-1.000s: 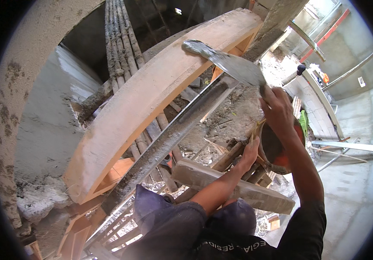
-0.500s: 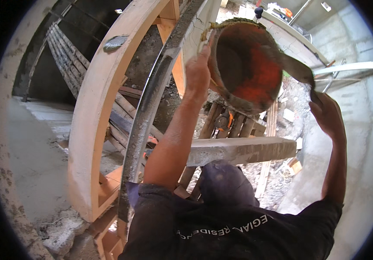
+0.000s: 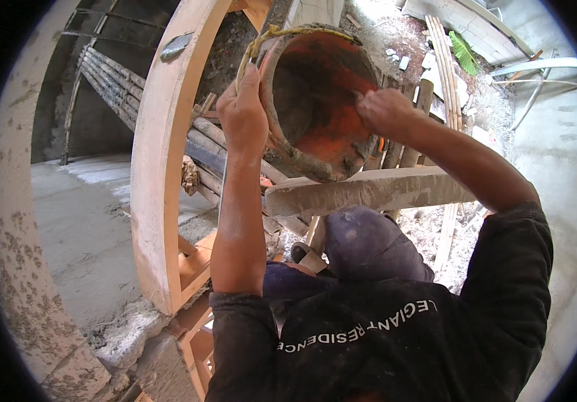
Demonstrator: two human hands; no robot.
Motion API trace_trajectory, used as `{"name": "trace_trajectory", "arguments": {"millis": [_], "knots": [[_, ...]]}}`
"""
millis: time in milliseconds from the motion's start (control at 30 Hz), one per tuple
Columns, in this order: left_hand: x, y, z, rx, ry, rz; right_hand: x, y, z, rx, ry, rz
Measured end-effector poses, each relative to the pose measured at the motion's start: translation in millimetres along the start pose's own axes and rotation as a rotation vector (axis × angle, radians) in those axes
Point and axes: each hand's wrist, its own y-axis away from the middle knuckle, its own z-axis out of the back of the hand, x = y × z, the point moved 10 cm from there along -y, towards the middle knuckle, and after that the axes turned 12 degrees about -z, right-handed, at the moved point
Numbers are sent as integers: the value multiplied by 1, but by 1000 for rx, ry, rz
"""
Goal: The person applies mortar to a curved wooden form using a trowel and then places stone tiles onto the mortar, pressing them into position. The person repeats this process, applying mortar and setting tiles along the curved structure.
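Observation:
A round bucket [image 3: 332, 144] coated in grey mortar, orange-red inside, is held up with its mouth tilted toward me. Yellow rope [image 3: 271, 33] runs along its upper rim. My left hand [image 3: 243, 110] is closed on the bucket's left side, at the rope and rim. At the mouth's right side is my right hand [image 3: 389, 110], closed in a fist around the handle of a trowel. Only a small metal bit shows by the fingers; the blade is hidden in the dark inside of the bucket.
A curved-looking wooden frame [image 3: 161, 154] stands on the left, with a mortar-smeared piece [image 3: 176, 47] on it. Behind my knee lies a concrete-coated beam [image 3: 369, 194]. Bamboo poles [image 3: 110, 87] lean at the far left; a grey wall [image 3: 556, 181] rises on the right.
The bucket and my left hand have moved left and a little down. My right hand has swung left with the trowel, from outside on the right to the bucket's mouth.

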Motion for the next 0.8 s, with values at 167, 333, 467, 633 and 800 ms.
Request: {"name": "trace_trajectory", "arguments": {"millis": [167, 333, 467, 633, 800], "knots": [[14, 29, 22, -81, 106, 27, 35, 27, -11, 107, -325, 26], [26, 44, 49, -257, 211, 36, 26, 23, -19, 398, -810, 9], [34, 53, 69, -419, 355, 50, 8, 33, -5, 657, -1037, -113], [54, 66, 83, -550, 479, 101, -17, 27, 58, 563, -1046, -140], [69, 67, 69, -581, 595, 166, 2, -1, 155, 456, -1032, -185]]}}
